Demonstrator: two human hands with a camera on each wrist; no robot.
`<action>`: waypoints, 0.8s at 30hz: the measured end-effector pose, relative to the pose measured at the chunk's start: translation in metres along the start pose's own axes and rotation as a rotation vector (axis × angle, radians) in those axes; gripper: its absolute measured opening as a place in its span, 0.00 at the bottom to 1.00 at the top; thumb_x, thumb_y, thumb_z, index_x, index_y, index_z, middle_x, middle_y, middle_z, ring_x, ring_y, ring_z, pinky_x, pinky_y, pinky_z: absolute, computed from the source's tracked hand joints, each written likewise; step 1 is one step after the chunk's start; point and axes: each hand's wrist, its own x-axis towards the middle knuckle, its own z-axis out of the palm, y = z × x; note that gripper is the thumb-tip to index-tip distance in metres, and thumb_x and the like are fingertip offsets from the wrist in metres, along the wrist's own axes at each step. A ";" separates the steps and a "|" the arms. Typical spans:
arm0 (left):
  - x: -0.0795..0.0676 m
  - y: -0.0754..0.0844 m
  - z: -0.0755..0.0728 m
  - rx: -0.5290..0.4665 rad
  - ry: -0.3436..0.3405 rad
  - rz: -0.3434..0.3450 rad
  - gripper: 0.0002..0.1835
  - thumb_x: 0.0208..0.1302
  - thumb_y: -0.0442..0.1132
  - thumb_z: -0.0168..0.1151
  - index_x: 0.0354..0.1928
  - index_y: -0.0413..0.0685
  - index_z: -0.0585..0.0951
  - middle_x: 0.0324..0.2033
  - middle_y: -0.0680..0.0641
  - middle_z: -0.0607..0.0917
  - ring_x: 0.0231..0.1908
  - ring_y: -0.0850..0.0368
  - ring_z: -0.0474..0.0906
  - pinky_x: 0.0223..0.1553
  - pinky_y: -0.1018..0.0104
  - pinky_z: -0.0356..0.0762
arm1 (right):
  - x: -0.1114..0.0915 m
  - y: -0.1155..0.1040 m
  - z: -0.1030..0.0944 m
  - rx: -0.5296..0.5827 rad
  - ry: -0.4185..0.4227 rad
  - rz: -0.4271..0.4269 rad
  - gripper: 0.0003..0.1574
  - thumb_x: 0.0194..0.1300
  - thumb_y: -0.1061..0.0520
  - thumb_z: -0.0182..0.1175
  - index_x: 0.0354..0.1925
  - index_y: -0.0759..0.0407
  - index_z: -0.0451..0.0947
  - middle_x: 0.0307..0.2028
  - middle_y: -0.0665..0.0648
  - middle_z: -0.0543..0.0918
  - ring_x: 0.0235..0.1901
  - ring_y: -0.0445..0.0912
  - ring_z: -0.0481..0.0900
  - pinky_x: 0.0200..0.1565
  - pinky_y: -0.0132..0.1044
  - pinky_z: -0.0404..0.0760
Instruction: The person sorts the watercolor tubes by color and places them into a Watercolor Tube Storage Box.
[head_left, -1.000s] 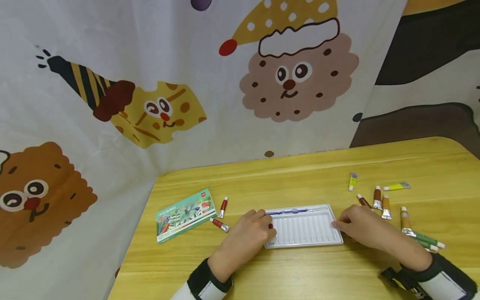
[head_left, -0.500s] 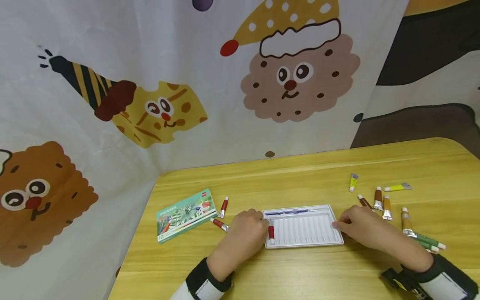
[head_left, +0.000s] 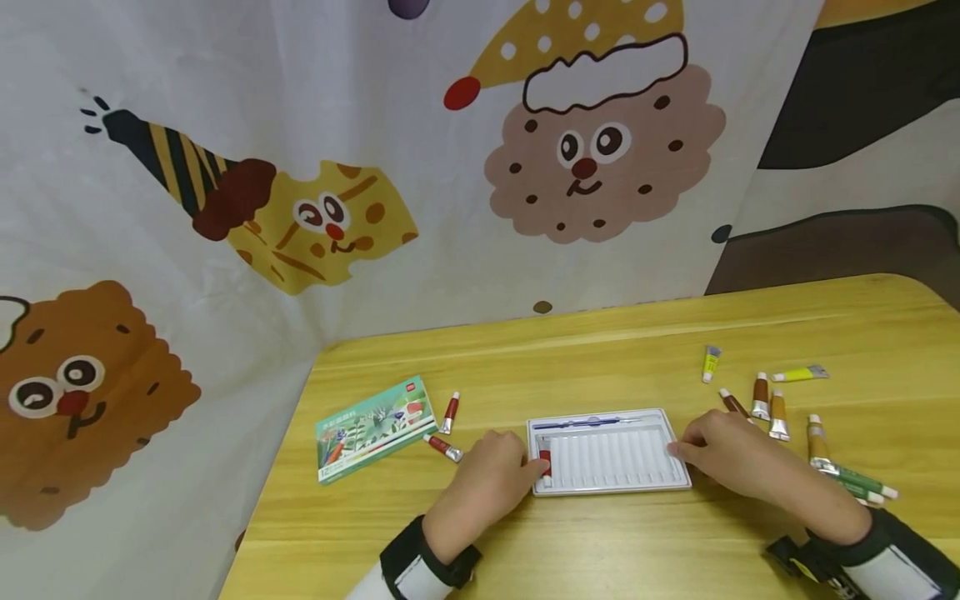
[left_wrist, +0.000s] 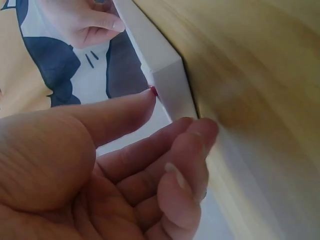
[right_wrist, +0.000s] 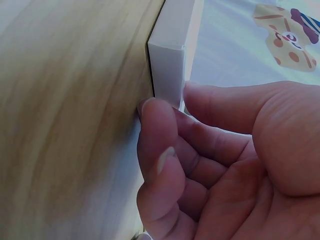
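Note:
A white ribbed plastic tray (head_left: 611,454) lies on the table between my hands. In its leftmost slot is a red paint tube (head_left: 546,464), and a blue paintbrush (head_left: 585,423) lies along its far edge. My left hand (head_left: 491,475) grips the tray's left side, its thumb over the rim touching the red tube. In the left wrist view its curled fingers (left_wrist: 182,175) are at the tray's outer wall. My right hand (head_left: 723,450) pinches the right rim between thumb and curled fingers, as the right wrist view shows with the tray's corner (right_wrist: 167,70).
Left of the tray are a green paint box (head_left: 378,429) and two red tubes (head_left: 450,412). Several yellow, brown, ochre and green tubes (head_left: 780,415) lie to the right. A cartoon-printed curtain (head_left: 450,275) hangs behind the table (head_left: 600,550).
My left hand has let go of the red tube, leaving it in the tray's left slot, then brought its thumb over the left rim onto the tube. My right hand has stayed at the right rim.

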 end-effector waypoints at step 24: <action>0.005 -0.002 0.005 -0.109 -0.052 -0.032 0.20 0.58 0.48 0.65 0.12 0.51 0.75 0.09 0.54 0.67 0.11 0.60 0.65 0.11 0.71 0.55 | 0.001 -0.003 0.004 0.022 -0.027 0.048 0.16 0.64 0.55 0.59 0.19 0.52 0.73 0.11 0.47 0.66 0.13 0.41 0.64 0.17 0.32 0.62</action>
